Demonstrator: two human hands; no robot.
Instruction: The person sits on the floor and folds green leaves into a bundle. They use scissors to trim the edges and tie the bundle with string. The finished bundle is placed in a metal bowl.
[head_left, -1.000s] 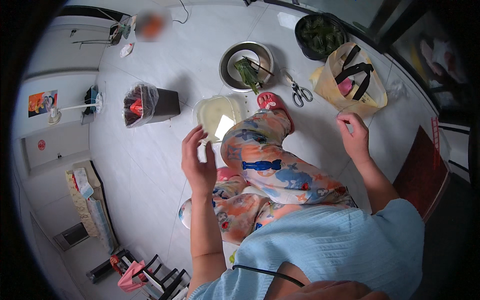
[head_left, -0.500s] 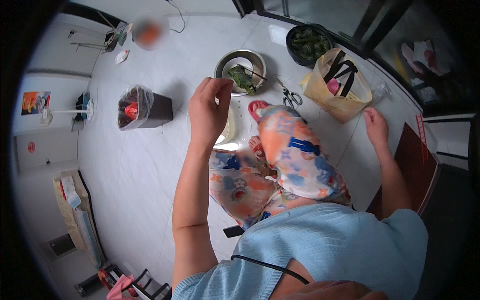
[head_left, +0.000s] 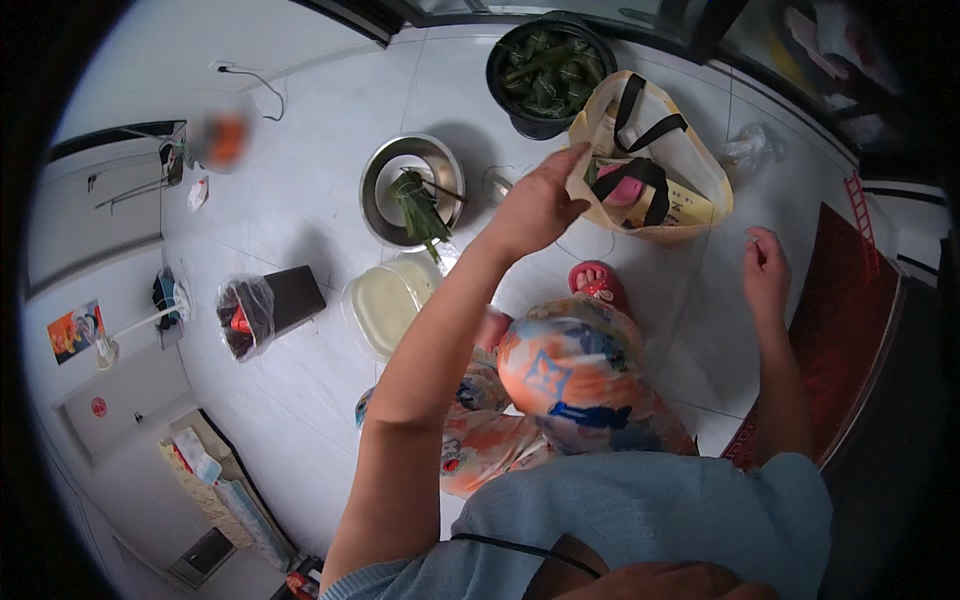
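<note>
My left hand point(head_left: 540, 205) reaches to the left rim of a pale yellow carrier bag point(head_left: 650, 232) with black handles. Its thumb and forefinger are apart; whether the fingertips touch the rim I cannot tell. A pink item point(head_left: 622, 190) shows inside the bag. My right hand point(head_left: 766, 275) hangs to the right of the bag, fingers loosely curled, with nothing visible in it. Left of my left hand, a metal basin point(head_left: 452, 160) holds a white bowl with a bundle of long green leaves point(head_left: 420, 212) and a dark stick. The scissors are mostly hidden behind my left hand.
A black bucket point(head_left: 497, 80) of green leaf bundles stands behind the bag. Near my feet is a translucent tub point(head_left: 352, 315) with pale contents. A lined dark bin point(head_left: 295, 300) stands further left. A dark red mat point(head_left: 830, 330) lies at right.
My left hand has moved from in front of the metal basin rightward to the bag's rim. My right hand stays beside the bag. The whole view has shifted and turned.
</note>
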